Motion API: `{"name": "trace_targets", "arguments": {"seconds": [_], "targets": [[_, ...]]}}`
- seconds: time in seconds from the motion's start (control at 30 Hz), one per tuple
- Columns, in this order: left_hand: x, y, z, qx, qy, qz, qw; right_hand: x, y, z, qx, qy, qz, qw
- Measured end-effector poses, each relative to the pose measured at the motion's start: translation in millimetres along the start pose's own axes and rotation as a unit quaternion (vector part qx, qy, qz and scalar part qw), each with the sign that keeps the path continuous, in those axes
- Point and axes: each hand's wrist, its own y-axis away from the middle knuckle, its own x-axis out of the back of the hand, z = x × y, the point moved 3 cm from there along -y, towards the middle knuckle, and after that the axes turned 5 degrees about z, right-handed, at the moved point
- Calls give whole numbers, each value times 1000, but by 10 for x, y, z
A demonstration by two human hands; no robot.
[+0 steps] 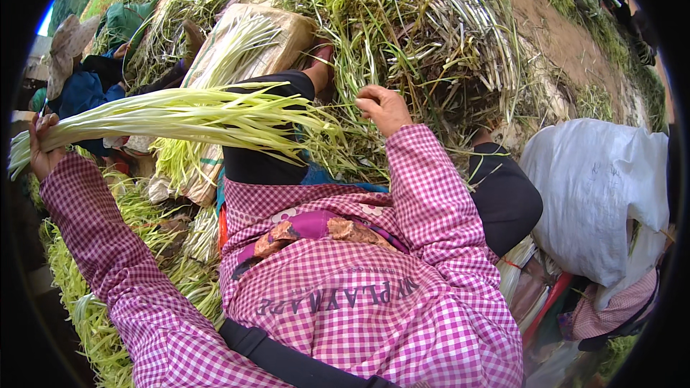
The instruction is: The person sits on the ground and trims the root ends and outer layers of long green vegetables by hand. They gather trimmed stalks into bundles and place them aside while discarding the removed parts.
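Observation:
At the far left, my left hand [44, 143] grips a thick bunch of blanched chives [178, 118] near its white stalk ends. The pale yellow leaves stretch rightward across my lap, their tips fanning out in front of my knees. My right hand [384, 110] is raised over the near edge of a large heap of chive trimmings [431, 37]. Its fingers curl inward, and I cannot make out whether a thin leaf is pinched there. Beyond the held bunch, more pale chives [237, 54] lie across a wrapped bale [291, 27], partly hidden by the bunch.
Loose yellow chives [91, 302] lie in a pile at my left side. A bulging white woven sack [593, 199] stands by my right knee [506, 199]. Behind it shows another person's checked sleeve [620, 307]. A person in blue [89, 97] sits at the upper left.

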Motion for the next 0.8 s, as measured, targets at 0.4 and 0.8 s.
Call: {"name": "trace_targets", "arguments": {"seconds": [0.4,0.8], "targets": [[-499,468,-83,-3,35,-109,993,-590,298,-572,383,365,53,847],[-900,676,-130,49,73,-255,963,-128,246,-1110,306,320,87,892]]}}
